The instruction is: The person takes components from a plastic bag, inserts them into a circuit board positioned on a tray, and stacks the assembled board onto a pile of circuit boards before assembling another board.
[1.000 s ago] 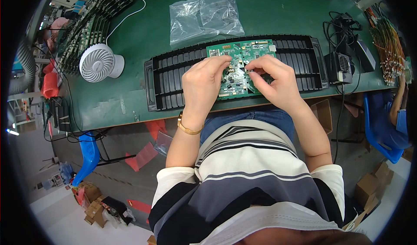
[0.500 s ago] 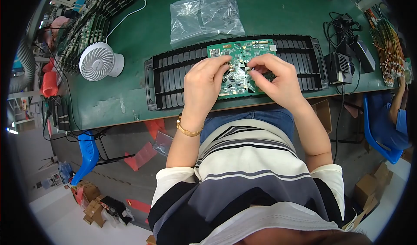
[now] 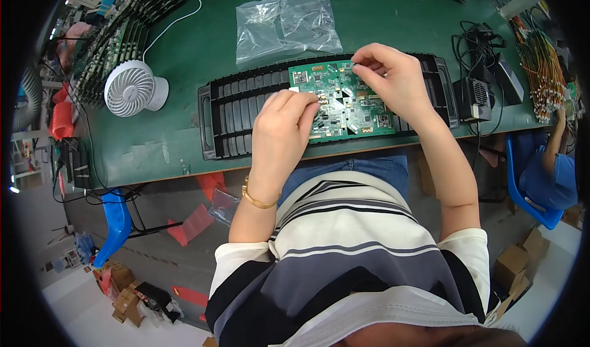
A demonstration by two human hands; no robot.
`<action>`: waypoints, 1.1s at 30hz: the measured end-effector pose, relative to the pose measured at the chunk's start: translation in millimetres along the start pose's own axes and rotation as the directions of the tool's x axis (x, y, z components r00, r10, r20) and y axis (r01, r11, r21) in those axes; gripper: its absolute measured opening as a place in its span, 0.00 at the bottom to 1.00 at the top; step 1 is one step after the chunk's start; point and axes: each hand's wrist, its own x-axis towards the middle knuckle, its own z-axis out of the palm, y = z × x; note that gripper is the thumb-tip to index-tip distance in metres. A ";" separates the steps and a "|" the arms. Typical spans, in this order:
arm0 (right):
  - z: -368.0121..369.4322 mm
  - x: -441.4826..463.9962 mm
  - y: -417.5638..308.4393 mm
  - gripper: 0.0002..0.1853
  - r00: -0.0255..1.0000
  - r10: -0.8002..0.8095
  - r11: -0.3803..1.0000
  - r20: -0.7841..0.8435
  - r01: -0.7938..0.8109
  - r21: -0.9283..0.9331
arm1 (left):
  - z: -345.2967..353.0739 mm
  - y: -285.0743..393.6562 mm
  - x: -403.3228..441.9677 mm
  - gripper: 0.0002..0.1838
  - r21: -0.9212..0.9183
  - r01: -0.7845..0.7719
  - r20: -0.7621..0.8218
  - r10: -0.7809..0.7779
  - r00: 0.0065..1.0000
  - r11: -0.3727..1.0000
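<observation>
A green circuit board (image 3: 335,110), set with small chips and connectors, lies across the middle of a long black slotted tray (image 3: 208,126). My left hand (image 3: 281,129) is over the board's left part, thumb and fingertips drawn together in a pinch. Whatever is between those fingertips is too small to make out. At the board's upper right edge, my right hand (image 3: 396,82) also pinches; a tiny dark bit shows at its fingertips, but its kind is unclear. A gold bracelet circles my left wrist.
A clear plastic bag (image 3: 289,27) lies beyond the tray. To the left stand a white fan (image 3: 130,89) and racked circuit boards (image 3: 117,52). On the right are a black power adapter (image 3: 476,98), cables, a wire bundle (image 3: 541,82) and another person's arm (image 3: 556,141).
My right hand has moved up from the board's middle to its upper right edge, uncovering the board's right part. My left hand has shifted slightly down and left.
</observation>
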 end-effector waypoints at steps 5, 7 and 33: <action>2.3 2.0 0.8 0.06 0.999 0.029 0.998 0.045 -0.027 -0.061 | -0.7 2.8 -2.6 0.06 0.048 0.066 0.070 -0.070 0.995 0.997; 2.2 1.6 0.7 0.06 0.997 0.041 0.995 0.059 -0.036 -0.088 | 0.6 3.5 -2.1 0.06 0.050 0.071 0.082 -0.075 0.994 0.996; 8.9 3.1 10.0 0.06 0.969 -0.228 0.929 0.090 0.245 -0.277 | 3.0 1.9 5.4 0.04 0.068 -0.038 0.096 0.031 0.995 0.997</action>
